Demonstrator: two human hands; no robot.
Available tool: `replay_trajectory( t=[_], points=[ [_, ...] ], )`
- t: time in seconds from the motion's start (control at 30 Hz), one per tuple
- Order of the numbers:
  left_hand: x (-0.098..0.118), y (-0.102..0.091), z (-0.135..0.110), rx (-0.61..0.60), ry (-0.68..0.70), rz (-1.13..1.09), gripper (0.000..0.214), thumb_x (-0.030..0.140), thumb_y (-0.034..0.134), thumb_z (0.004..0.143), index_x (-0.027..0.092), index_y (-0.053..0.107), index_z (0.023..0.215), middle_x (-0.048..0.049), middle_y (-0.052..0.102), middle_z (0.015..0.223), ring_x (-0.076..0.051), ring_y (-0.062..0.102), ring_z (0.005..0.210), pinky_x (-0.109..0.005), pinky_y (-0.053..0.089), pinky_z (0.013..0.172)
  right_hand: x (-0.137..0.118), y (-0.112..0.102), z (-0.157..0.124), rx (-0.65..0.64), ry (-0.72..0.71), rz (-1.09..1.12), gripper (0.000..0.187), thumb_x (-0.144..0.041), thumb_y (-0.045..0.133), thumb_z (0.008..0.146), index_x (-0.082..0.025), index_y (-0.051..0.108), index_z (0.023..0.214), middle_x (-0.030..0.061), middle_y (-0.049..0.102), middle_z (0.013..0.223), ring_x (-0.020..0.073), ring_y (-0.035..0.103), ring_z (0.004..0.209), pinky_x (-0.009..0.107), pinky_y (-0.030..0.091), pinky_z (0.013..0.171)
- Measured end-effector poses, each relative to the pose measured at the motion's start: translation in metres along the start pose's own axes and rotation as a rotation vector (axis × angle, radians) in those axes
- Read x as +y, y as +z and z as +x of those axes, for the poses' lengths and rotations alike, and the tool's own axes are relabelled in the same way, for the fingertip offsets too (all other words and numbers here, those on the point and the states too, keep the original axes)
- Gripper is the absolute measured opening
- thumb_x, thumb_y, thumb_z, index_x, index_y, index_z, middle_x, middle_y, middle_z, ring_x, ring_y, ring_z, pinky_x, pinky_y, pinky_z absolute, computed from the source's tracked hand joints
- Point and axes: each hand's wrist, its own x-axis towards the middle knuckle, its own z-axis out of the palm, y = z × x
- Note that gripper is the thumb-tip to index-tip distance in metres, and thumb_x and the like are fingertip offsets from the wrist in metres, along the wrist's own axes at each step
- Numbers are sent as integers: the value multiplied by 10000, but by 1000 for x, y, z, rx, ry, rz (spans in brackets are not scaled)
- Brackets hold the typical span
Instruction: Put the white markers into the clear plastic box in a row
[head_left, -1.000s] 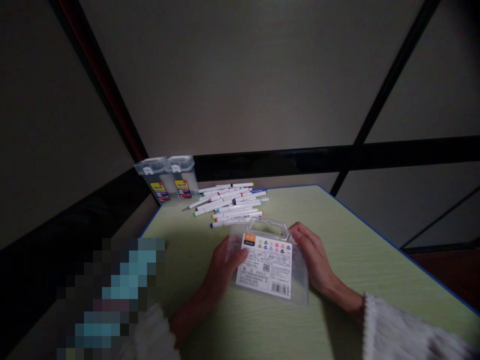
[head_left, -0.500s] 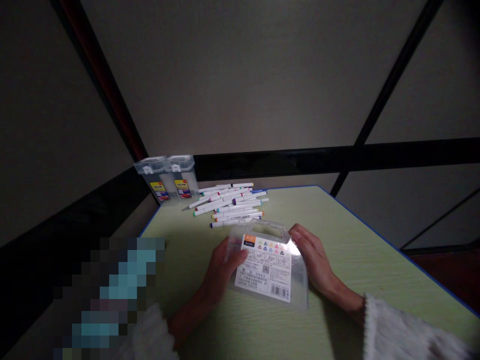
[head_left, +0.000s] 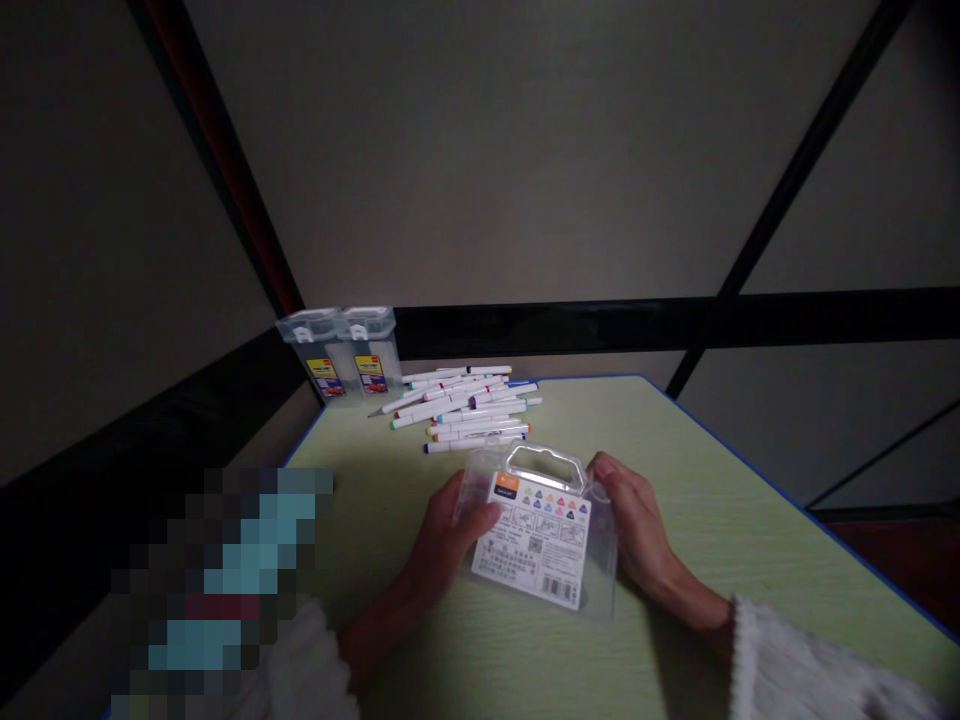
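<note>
A clear plastic carrying case (head_left: 598, 560) with a moulded handle is held up between my hands over the table. Its white printed label (head_left: 532, 545), with an orange corner and rows of small coloured marks, faces me. My left hand (head_left: 450, 530) grips the left side, thumb pressed on the label's edge and fingers behind. At the upper right corner, beside the handle, my right hand (head_left: 630, 515) is closed on the case; part of its fingers is hidden behind it. Beyond the case lies a loose pile of white markers (head_left: 472, 405) with coloured ends.
Two clear lidded plastic boxes (head_left: 371, 365) with yellow labels stand at the back left corner against the wall. The pale green table (head_left: 720, 520) has a blue edge. A dark-banded wall (head_left: 540, 330) closes off the back. A pixelated patch covers the lower left.
The case has tilted slightly, so its handle and label catch the light differently. Both hands keep their hold on it. The whole view has shifted a little.
</note>
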Motion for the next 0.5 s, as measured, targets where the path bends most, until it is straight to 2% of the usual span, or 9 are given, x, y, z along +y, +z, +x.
replay_trajectory(
  t=[0.5],
  points=[
    [0,1,0,18,-23,0,251,308,604,655,140,568,839,-30,650,784,-177,598,715,-266,449,638,1,2,2,28,33,94,382,-498,514,705,-201,376,507,-61,337,464,90,287,420,210,229,380]
  ],
)
